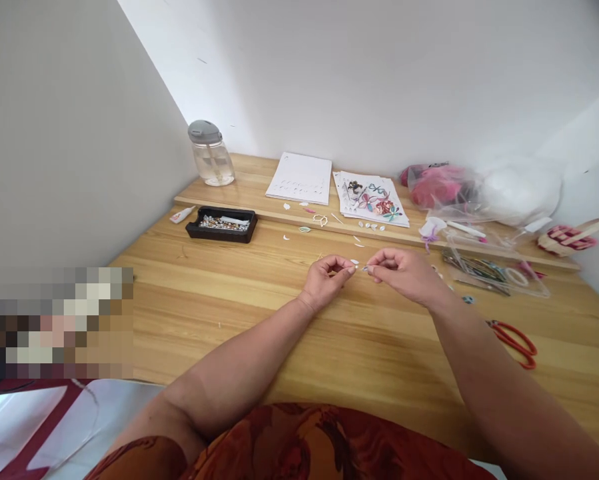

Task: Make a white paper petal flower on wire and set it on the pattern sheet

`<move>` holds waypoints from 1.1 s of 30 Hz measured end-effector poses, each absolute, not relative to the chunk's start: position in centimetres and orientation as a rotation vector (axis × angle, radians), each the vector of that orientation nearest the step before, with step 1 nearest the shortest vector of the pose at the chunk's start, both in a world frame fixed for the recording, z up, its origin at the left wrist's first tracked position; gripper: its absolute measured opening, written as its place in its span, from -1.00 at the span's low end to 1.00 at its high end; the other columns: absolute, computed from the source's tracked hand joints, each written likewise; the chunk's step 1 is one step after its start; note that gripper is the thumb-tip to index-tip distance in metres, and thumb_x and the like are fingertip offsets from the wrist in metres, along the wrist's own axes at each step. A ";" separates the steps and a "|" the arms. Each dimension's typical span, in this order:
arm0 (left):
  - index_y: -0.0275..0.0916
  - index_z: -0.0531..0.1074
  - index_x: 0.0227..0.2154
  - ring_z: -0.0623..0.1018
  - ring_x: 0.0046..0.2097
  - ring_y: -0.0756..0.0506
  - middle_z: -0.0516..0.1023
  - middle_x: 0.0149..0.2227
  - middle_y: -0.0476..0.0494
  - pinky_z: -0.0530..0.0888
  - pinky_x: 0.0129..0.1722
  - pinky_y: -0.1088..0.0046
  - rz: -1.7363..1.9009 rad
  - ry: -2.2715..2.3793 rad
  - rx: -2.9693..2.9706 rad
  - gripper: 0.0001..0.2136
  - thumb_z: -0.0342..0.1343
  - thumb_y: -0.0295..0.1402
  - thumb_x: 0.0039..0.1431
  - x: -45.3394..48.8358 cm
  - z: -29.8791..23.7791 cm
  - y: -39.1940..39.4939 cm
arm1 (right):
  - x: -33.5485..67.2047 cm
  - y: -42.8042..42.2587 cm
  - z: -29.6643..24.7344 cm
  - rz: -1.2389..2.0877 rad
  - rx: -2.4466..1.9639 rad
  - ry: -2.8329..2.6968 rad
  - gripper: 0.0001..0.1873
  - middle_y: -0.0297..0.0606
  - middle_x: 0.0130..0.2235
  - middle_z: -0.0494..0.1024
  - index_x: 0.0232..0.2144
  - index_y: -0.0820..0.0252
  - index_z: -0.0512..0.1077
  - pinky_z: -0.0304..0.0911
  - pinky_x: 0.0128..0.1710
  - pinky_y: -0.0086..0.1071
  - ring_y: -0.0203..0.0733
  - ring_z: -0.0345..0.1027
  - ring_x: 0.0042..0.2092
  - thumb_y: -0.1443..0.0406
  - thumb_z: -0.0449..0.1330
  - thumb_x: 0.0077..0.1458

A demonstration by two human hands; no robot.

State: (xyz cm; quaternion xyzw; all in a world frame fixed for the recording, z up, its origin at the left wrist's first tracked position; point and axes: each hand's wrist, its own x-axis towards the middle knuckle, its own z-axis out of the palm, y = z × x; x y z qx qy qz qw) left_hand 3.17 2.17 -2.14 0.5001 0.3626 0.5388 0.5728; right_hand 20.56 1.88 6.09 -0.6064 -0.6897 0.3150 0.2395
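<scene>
Both my hands meet over the middle of the wooden table (219, 300). My left hand (325, 280) is curled, its thumb and fingers pinched near a tiny white piece (354, 262). My right hand (404, 272) faces it, fingers pinched on a small thin item at its tips; I cannot make out what it is. The fingertips of the two hands are almost touching.
A black tray of small beads (222, 223), a glue tube (182, 215) and a water jar (211, 154) stand at the back left. White sheets (300, 178), a flower picture (372, 198), plastic bags (479, 190), tools in clear packaging (489, 270) and orange scissors (516, 342) lie right.
</scene>
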 end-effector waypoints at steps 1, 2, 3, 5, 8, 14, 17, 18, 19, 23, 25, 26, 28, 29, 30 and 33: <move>-0.33 0.46 -0.42 0.35 -0.42 0.05 0.45 -0.41 -0.10 0.35 -0.50 0.58 1.255 0.851 1.169 -0.65 0.27 -0.09 -0.05 3.2 -2.1 2.1 | 20.2 1.6 6.1 0.868 -1.644 -1.900 -0.79 -0.32 -0.53 0.51 -0.42 0.16 0.48 0.14 -0.48 -0.43 -0.28 0.33 -0.48 0.15 0.23 -0.05; -0.32 0.46 -0.42 0.34 -0.43 0.06 0.44 -0.44 -0.08 0.34 -0.50 0.58 1.248 0.852 1.163 -0.65 0.28 -0.10 -0.06 3.2 -2.1 2.1 | 20.0 1.4 6.1 0.869 -1.634 -1.909 -0.80 -0.32 -0.53 0.50 -0.43 0.16 0.48 0.13 -0.49 -0.43 -0.27 0.32 -0.48 0.15 0.23 -0.05; -0.32 0.45 -0.42 0.34 -0.45 0.06 0.43 -0.47 -0.06 0.34 -0.50 0.57 1.241 0.854 1.155 -0.65 0.28 -0.09 -0.06 3.2 -2.1 2.0 | 19.8 1.3 6.1 0.864 -1.635 -1.913 -0.81 -0.32 -0.53 0.50 -0.43 0.16 0.48 0.12 -0.50 -0.43 -0.28 0.32 -0.49 0.15 0.23 -0.05; -0.32 0.45 -0.43 0.33 -0.48 0.07 0.42 -0.51 -0.04 0.33 -0.49 0.55 1.223 0.853 1.146 -0.65 0.29 -0.10 -0.07 3.2 -2.1 2.0 | 19.6 1.3 6.2 0.846 -1.658 -1.902 -0.83 -0.33 -0.53 0.50 -0.43 0.15 0.49 0.08 -0.52 -0.44 -0.29 0.29 -0.50 0.18 0.21 -0.04; -0.33 0.45 -0.43 0.34 -0.49 0.07 0.45 -0.50 -0.06 0.33 -0.48 0.54 1.208 0.833 1.153 -0.65 0.30 -0.10 -0.08 3.2 -2.0 2.0 | 19.5 1.3 6.5 0.852 -1.673 -1.867 -0.83 -0.33 -0.52 0.51 -0.40 0.16 0.50 0.06 -0.54 -0.45 -0.31 0.27 -0.51 0.20 0.20 -0.02; -0.32 0.49 -0.44 0.37 -0.44 0.06 0.50 -0.42 -0.09 0.32 -0.49 0.57 1.297 0.862 1.144 -0.66 0.31 -0.09 -0.10 3.2 -2.0 2.0 | 19.1 1.1 6.9 0.826 -1.749 -1.887 -0.82 -0.32 -0.52 0.52 -0.39 0.19 0.50 0.04 -0.55 -0.46 -0.32 0.26 -0.52 0.21 0.20 -0.04; -0.31 0.51 -0.46 0.36 -0.47 0.08 0.51 -0.46 -0.07 0.31 -0.45 0.55 1.287 0.857 1.177 -0.68 0.31 -0.12 -0.09 3.2 -2.0 2.0 | 18.8 1.0 7.1 0.813 -1.759 -1.893 -0.79 -0.33 -0.50 0.53 -0.37 0.18 0.51 0.06 -0.53 -0.45 -0.31 0.29 -0.50 0.18 0.19 0.00; -0.31 0.51 -0.46 0.35 -0.48 0.08 0.50 -0.48 -0.06 0.31 -0.44 0.54 1.279 0.855 1.183 -0.69 0.32 -0.13 -0.09 3.1 -2.0 1.9 | 18.8 1.0 7.1 0.808 -1.760 -1.881 -0.79 -0.33 -0.50 0.53 -0.37 0.18 0.51 0.08 -0.51 -0.45 -0.31 0.30 -0.49 0.18 0.19 0.01; -0.31 0.51 -0.47 0.35 -0.49 0.08 0.50 -0.49 -0.06 0.31 -0.43 0.53 1.276 0.857 1.179 -0.70 0.32 -0.14 -0.10 3.2 -2.0 1.9 | 18.8 1.1 7.1 0.805 -1.760 -1.868 -0.79 -0.33 -0.49 0.54 -0.37 0.18 0.51 0.09 -0.49 -0.44 -0.31 0.31 -0.49 0.17 0.20 0.01; -0.31 0.51 -0.48 0.37 -0.50 0.07 0.48 -0.54 -0.03 0.31 -0.46 0.53 1.272 0.853 1.111 -0.70 0.34 -0.14 -0.13 3.2 -1.8 1.8 | 18.8 1.2 7.0 0.837 -1.731 -1.833 -0.78 -0.32 -0.50 0.54 -0.38 0.19 0.52 0.10 -0.47 -0.44 -0.31 0.31 -0.48 0.15 0.22 0.01; -0.31 0.51 -0.48 0.40 -0.50 0.06 0.48 -0.55 -0.04 0.31 -0.48 0.53 1.265 0.849 1.092 -0.70 0.34 -0.16 -0.13 3.2 -1.8 1.8 | 18.8 1.3 6.9 0.850 -1.713 -1.804 -0.77 -0.31 -0.50 0.53 -0.39 0.20 0.52 0.09 -0.49 -0.44 -0.32 0.29 -0.49 0.16 0.22 0.00; -0.31 0.52 -0.47 0.41 -0.50 0.05 0.49 -0.55 -0.04 0.32 -0.48 0.53 1.262 0.850 1.085 -0.71 0.34 -0.17 -0.13 3.2 -1.8 1.8 | 18.7 1.2 6.8 0.851 -1.704 -1.786 -0.77 -0.30 -0.50 0.53 -0.38 0.21 0.52 0.09 -0.49 -0.44 -0.32 0.28 -0.50 0.16 0.22 0.00; -0.31 0.52 -0.47 0.43 -0.50 0.05 0.50 -0.55 -0.05 0.32 -0.50 0.54 1.258 0.863 1.069 -0.73 0.34 -0.19 -0.13 3.2 -1.8 1.9 | 18.6 1.2 6.6 0.838 -1.680 -1.756 -0.77 -0.29 -0.49 0.53 -0.38 0.22 0.51 0.09 -0.51 -0.44 -0.33 0.28 -0.51 0.17 0.22 -0.01; -0.32 0.53 -0.47 0.43 -0.50 0.05 0.50 -0.55 -0.05 0.32 -0.50 0.55 1.258 0.872 1.059 -0.74 0.34 -0.20 -0.13 3.2 -1.8 1.9 | 18.5 1.2 6.5 0.827 -1.666 -1.746 -0.77 -0.29 -0.49 0.53 -0.38 0.22 0.51 0.09 -0.51 -0.44 -0.32 0.28 -0.51 0.17 0.22 -0.01; -0.32 0.53 -0.47 0.43 -0.50 0.05 0.50 -0.55 -0.06 0.31 -0.50 0.55 1.259 0.880 1.049 -0.75 0.34 -0.21 -0.13 3.2 -1.8 1.9 | 18.4 1.2 6.5 0.817 -1.651 -1.740 -0.77 -0.28 -0.49 0.54 -0.39 0.22 0.51 0.11 -0.51 -0.44 -0.31 0.29 -0.50 0.17 0.22 -0.02; -0.32 0.54 -0.48 0.44 -0.50 0.05 0.51 -0.55 -0.06 0.31 -0.50 0.56 1.261 0.895 1.020 -0.76 0.34 -0.23 -0.14 3.2 -1.8 1.9 | 18.2 1.1 6.2 0.800 -1.615 -1.728 -0.78 -0.26 -0.48 0.54 -0.40 0.23 0.51 0.16 -0.47 -0.42 -0.28 0.34 -0.47 0.18 0.22 -0.03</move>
